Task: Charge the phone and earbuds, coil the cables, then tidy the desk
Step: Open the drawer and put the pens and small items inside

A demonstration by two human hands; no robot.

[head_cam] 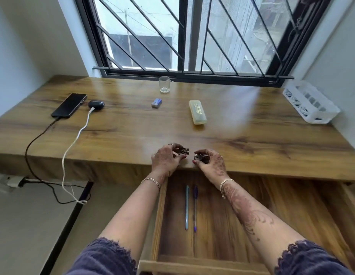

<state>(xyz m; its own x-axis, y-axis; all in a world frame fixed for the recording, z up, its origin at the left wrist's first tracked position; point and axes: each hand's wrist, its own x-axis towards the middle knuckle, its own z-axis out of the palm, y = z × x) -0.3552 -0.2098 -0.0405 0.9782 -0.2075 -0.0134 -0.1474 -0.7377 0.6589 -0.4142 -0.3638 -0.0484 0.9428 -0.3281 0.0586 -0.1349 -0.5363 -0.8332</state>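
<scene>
At the desk's front edge my left hand (167, 158) pinches a small dark patterned clip-like object (183, 151). Beside it, my right hand (210, 160) grips a small dark item with a round silver end (198, 157). At the far left lies a black phone (69, 105) with a dark cable (36, 138) plugged in. A dark earbuds case (96, 105) sits next to it with a white cable (73, 143) attached. Both cables hang over the desk edge to the floor. Below my hands the wooden drawer (161, 215) stands pulled out.
Two pens (190, 207) lie in the drawer. On the desk (252, 135) are an empty glass (164, 84), a blue-and-grey eraser (156, 102) and a yellowish case (197, 112). A white plastic basket (309, 102) stands at the far right. A power strip (13, 181) lies on the floor at left.
</scene>
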